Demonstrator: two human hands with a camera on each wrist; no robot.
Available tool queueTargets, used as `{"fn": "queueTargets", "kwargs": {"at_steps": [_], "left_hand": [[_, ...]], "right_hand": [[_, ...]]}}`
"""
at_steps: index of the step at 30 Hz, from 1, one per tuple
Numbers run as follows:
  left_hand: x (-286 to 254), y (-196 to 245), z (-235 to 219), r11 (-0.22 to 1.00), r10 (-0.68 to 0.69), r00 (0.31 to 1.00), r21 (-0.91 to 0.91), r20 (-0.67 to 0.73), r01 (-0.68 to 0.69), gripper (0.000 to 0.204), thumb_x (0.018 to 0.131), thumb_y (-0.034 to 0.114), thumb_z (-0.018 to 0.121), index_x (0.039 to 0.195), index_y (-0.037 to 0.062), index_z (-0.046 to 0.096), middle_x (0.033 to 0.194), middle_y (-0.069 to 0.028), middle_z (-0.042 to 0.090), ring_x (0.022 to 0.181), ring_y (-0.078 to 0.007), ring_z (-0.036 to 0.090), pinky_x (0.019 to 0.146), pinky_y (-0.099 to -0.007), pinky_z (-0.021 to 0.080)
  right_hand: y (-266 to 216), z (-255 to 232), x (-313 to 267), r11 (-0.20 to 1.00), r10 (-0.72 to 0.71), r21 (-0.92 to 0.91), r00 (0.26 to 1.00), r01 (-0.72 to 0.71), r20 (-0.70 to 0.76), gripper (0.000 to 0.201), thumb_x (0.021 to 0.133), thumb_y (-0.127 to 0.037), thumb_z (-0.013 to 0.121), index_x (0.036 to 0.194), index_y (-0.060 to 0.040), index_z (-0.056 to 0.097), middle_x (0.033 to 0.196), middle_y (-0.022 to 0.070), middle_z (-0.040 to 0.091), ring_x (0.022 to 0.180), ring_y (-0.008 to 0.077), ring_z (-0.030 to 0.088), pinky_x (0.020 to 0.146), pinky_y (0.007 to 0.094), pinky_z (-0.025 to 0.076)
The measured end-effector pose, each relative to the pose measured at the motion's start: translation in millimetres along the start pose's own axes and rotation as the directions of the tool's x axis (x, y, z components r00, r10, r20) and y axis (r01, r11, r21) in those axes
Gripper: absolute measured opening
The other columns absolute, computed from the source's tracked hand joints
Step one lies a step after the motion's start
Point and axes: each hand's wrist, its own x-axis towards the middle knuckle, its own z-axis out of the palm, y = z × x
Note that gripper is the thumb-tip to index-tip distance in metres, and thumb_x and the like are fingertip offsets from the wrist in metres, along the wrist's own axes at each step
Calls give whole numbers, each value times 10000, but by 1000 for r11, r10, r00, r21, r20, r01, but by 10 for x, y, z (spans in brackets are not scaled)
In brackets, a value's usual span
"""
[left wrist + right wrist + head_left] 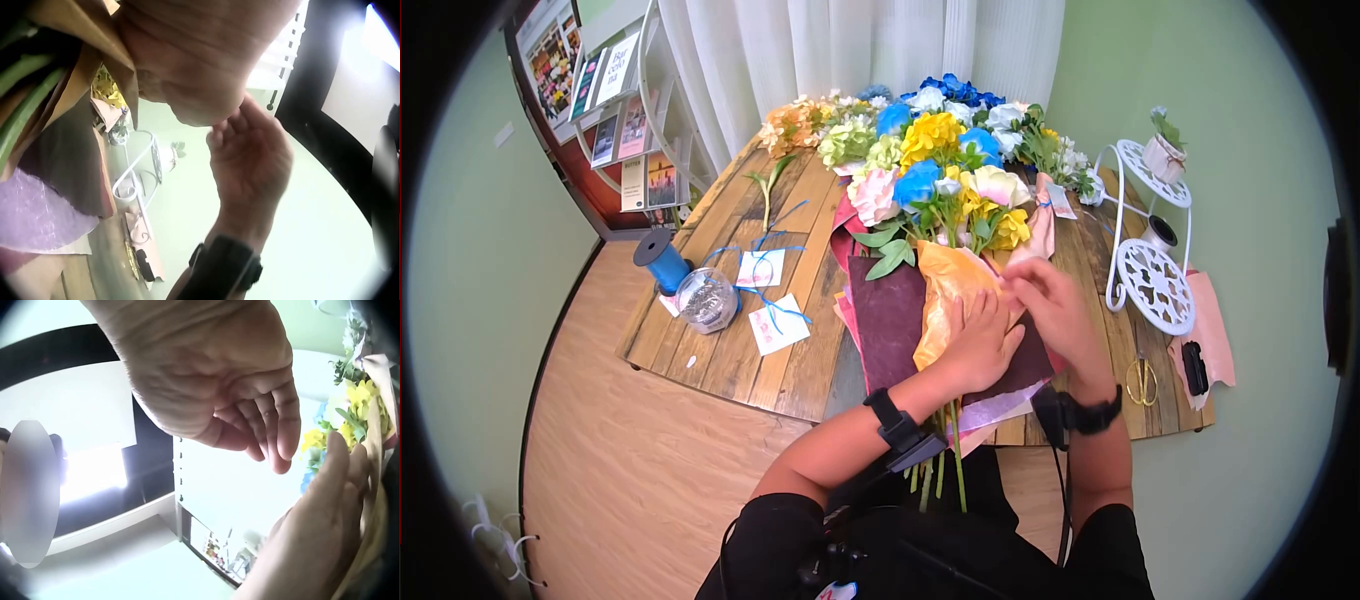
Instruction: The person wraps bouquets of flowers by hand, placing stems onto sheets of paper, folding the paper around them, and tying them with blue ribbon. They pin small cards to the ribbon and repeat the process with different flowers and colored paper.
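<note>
A bouquet of artificial flowers (935, 140), with blue, yellow, pink and white blooms, lies with its stems (958, 460) toward the person. Orange-yellow wrapping paper (943, 285) covers part of the stems. My left hand (980, 342) rests on this paper, its fingers extended. Just beyond the left fingertips hovers my right hand (1055, 310). The right wrist view shows the right hand (219, 381) with loosely bent fingers and nothing between them, above the left hand (312, 525). Dark purple wrapping paper (888, 310) lies beneath the bouquet.
On the wooden table (820, 240), a blue ribbon spool (662, 262), a glass jar (706, 300) and white cards (780, 325) lie left. A white two-tier stand (1155, 285), scissors (1141, 382) and a black stapler-like object (1195, 368) are right. More flowers (795, 125) lie behind.
</note>
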Motion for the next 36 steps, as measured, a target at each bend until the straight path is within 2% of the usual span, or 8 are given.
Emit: {"fn": "queueTargets", "kwargs": {"at_steps": [6, 9, 13, 24, 29, 32, 35, 36], "left_hand": [[-215, 42, 93, 943, 166, 986, 291, 1, -159, 426, 826, 163, 525, 1203, -19, 449, 1241, -213, 441, 1202, -365, 367, 1038, -467, 217], [-498, -73, 14, 944, 324, 942, -29, -84, -327, 434, 740, 77, 612, 1145, -13, 487, 1196, -204, 460, 1113, -356, 454, 945, -426, 363], [-1040, 6, -447, 972, 193, 919, 194, -344, -132, 459, 672, 83, 700, 1077, -13, 505, 1143, -177, 465, 1012, -350, 506, 839, -372, 442], [-1310, -67, -415, 905, 185, 980, 401, -70, -142, 147, 721, 47, 545, 841, 17, 466, 678, -100, 494, 643, -264, 578, 540, -339, 475], [-1356, 205, -510, 873, 315, 948, 376, 54, -312, 141, 719, 39, 523, 846, 3, 474, 660, -111, 513, 566, -278, 574, 476, -323, 475], [-1362, 148, -355, 918, 368, 855, 1, 364, -396, 132, 706, 15, 561, 811, -16, 489, 678, -137, 540, 633, -293, 595, 538, -356, 473], [-1201, 114, -482, 812, 557, 765, -406, 324, -420, 80, 702, -3, 553, 780, -12, 539, 626, -114, 559, 556, -257, 579, 515, -337, 459], [-1164, 122, -584, 848, 370, 877, -497, 307, -184, 27, 716, -5, 558, 741, 4, 550, 640, -96, 563, 554, -205, 564, 529, -311, 444]], "right_hand": [[446, 262, 245, 785, 335, -616, 883, -68, 330, 381, 816, -285, 570, 901, 85, 600, 843, 230, 628, 807, 308, 625, 714, 365, 481], [600, 302, 247, 796, 293, -605, 892, -27, 345, 409, 808, -313, 576, 928, 76, 606, 849, 237, 629, 794, 326, 626, 708, 379, 481], [666, 264, 235, 843, 292, -534, 893, -71, 342, 406, 805, -320, 579, 914, 70, 611, 824, 236, 629, 781, 325, 627, 695, 378, 480], [647, 370, 214, 801, 359, -564, 916, -201, 182, 549, 802, -371, 612, 1061, 105, 519, 834, 180, 623, 761, 226, 617, 681, 319, 474], [656, 417, 231, 779, 400, -577, 903, -245, 156, 720, 792, -473, 563, 1105, 166, 455, 1065, 319, 544, 1023, 391, 548, 859, 392, 440], [617, 463, 220, 797, 404, -542, 902, -267, 150, 772, 785, -505, 559, 1128, 175, 431, 1082, 329, 532, 1036, 399, 538, 877, 389, 430], [757, 498, 187, 826, 384, -494, 913, -270, 142, 801, 770, -519, 573, 1143, 173, 418, 1096, 320, 532, 1044, 393, 537, 884, 383, 427], [781, 498, 177, 837, 375, -476, 916, -270, 140, 815, 761, -526, 581, 1149, 171, 414, 1101, 314, 533, 1047, 389, 537, 887, 380, 425]]}}
